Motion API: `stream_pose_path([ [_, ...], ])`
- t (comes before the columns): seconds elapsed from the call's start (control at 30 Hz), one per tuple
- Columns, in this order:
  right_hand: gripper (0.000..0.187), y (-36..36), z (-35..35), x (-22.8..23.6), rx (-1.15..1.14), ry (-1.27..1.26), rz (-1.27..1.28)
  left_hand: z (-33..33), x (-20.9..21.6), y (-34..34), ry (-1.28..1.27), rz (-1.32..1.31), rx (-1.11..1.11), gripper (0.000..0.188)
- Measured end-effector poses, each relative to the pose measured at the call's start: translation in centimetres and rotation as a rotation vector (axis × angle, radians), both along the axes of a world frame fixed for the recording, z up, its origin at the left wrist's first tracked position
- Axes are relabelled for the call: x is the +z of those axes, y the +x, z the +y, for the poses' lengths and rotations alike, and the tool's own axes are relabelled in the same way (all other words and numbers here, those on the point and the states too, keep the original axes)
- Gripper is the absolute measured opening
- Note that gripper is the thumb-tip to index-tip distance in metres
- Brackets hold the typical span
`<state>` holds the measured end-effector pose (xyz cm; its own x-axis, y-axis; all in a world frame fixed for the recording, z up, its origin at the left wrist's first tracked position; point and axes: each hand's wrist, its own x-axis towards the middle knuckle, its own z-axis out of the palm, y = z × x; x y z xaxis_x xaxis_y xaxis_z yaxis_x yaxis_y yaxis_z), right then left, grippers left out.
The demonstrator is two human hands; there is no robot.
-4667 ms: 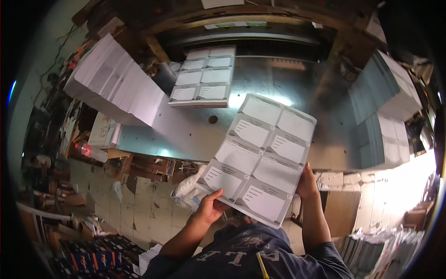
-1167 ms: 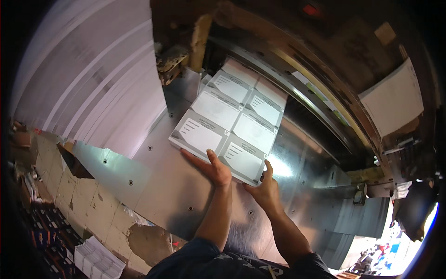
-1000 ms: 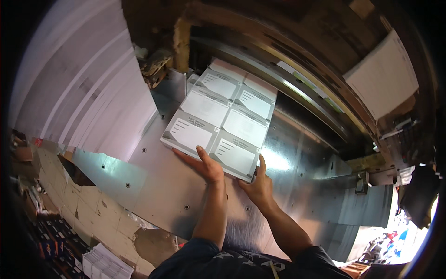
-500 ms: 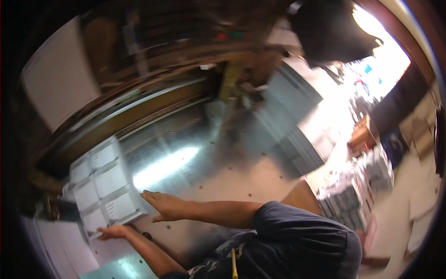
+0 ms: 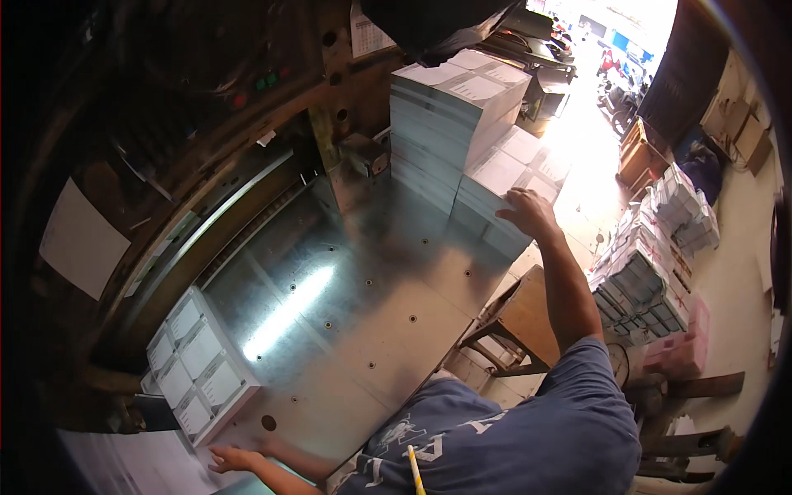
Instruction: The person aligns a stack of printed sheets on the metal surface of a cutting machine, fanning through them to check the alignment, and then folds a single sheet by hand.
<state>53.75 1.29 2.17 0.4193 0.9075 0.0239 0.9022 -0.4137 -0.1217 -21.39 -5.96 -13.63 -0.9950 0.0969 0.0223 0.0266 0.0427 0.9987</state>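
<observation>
My right hand [image 5: 532, 214] reaches out to the right. Its fingers are apart at the near edge of a lower stack of printed sheets [image 5: 495, 171], and I cannot tell whether they touch it. Behind stands a taller stack of the same sheets [image 5: 425, 124]. My left hand [image 5: 233, 459] is open with fingers stretched, beside the near corner of a thinner sheet stack [image 5: 198, 367] at the left. White paper [image 5: 136, 462] lies next to that hand.
The metal table [image 5: 346, 305] has small holes and a bright reflection. A machine frame [image 5: 247, 177] borders its far left side. A wooden stool [image 5: 524, 318] stands by the table's right edge. Tied paper bundles [image 5: 639, 272] and a pink crate [image 5: 681, 338] sit on the floor.
My right hand has swung from beside the left stack across to the stacks at the right. My left hand stays near the left stack. The view has turned and become sharper.
</observation>
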Motion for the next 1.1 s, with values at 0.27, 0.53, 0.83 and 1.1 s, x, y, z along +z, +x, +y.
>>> stream_pose_path([
  [0.27, 0.03, 2.7, 1.0, 0.4, 0.03, 0.119, 0.087, -3.6, 0.2, -4.0, 0.098, 0.131, 0.021, 0.074],
  [0.53, 0.035, 4.4, 1.6, 0.3, 0.06, 0.105, 0.144, -6.4, -1.0, -6.4, 0.047, 0.206, 0.018, 0.063],
  [0.83, 0.043, 4.5, 2.0, 0.7, 0.04, 0.089, 0.215, -5.3, -1.8, -8.0, 0.139, 0.15, -0.122, 0.046],
  [1.1, 0.03, 7.2, 2.2, -0.4, 0.172, 0.122, 0.214, -4.7, -1.8, -6.9, 0.09, 0.145, -0.044, 0.047],
])
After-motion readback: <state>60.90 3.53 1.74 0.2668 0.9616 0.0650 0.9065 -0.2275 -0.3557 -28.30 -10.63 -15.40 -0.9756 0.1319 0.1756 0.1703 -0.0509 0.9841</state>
